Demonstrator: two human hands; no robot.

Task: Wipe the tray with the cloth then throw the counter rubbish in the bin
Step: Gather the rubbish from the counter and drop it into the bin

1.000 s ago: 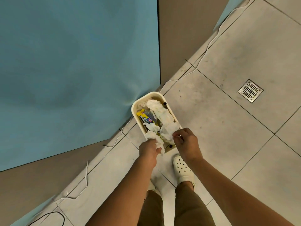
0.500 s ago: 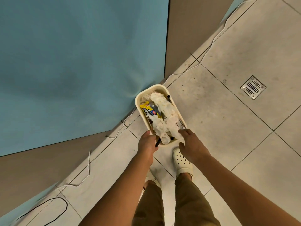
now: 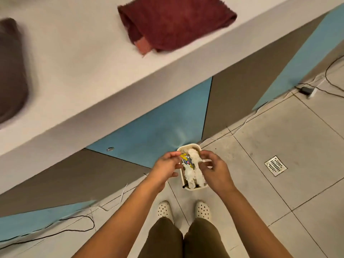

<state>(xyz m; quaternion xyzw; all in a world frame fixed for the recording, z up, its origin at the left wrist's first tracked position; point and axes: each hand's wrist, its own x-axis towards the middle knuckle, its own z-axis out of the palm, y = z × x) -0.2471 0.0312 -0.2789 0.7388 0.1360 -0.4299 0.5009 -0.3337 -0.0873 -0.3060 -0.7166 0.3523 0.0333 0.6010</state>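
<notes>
A small cream bin (image 3: 192, 145) stands on the floor against the blue cabinet front. It holds crumpled white tissues (image 3: 193, 176) and a yellow wrapper (image 3: 186, 161). My left hand (image 3: 164, 167) hovers above the bin's left side, fingers loosely curled and apart, with nothing held. Over the bin's right side is my right hand (image 3: 214, 169), also empty with its fingers spread. A dark red cloth (image 3: 175, 23) lies folded on the white counter (image 3: 83, 71) above. No tray is in view.
A dark brown object (image 3: 11, 71), blurred, sits at the counter's left end. My feet in white clogs (image 3: 202, 209) stand just behind the bin. A floor drain (image 3: 275, 165) lies to the right. Cables (image 3: 78, 226) and a plug adapter (image 3: 306, 90) run along the cabinet base.
My left hand dropped the tissue into the bin. Both hands have lifted off it, and my view has risen so the counter and red cloth now show.
</notes>
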